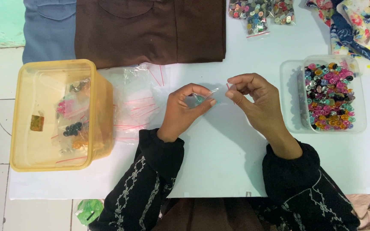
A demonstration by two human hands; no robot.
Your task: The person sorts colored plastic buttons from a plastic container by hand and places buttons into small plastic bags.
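Item: small clear zip bag (213,95) with a red seal strip, held above the white table (219,154) between both hands; its long axis runs roughly left to right, from one hand to the other, tilted slightly upward toward the right; a little greenish content shows near its left end, probably a button or two, too small to tell surely.

Left hand (185,112): fingers curled, thumb and forefinger pinched closed on the left end of the bag; black embroidered sleeve (150,179) behind the wrist.

Right hand (255,100): fingers bunched, fingertips pinched on the red-edged right end of the bag; whether the seal is pressed shut there cannot be told.

Position: the bag lies between the two hands at table centre, equally near to both; neither hand rests on the table.

Surroundings, left: yellow translucent plastic tub (22,128), holding several small filled bags of pink, dark and orange buttons; just beside it, toward the left hand, a loose heap of empty clear zip bags (135,102).

Surroundings, right: clear rectangular container (360,124) filled with mixed coloured buttons, near the right hand; its lid or a second tray (288,98) lies under its left side.

Far edge: folded brown garment (150,30); blue garment (48,30) beside it; filled bags of mixed buttons (260,13); floral fabric (360,25) at the far right corner.
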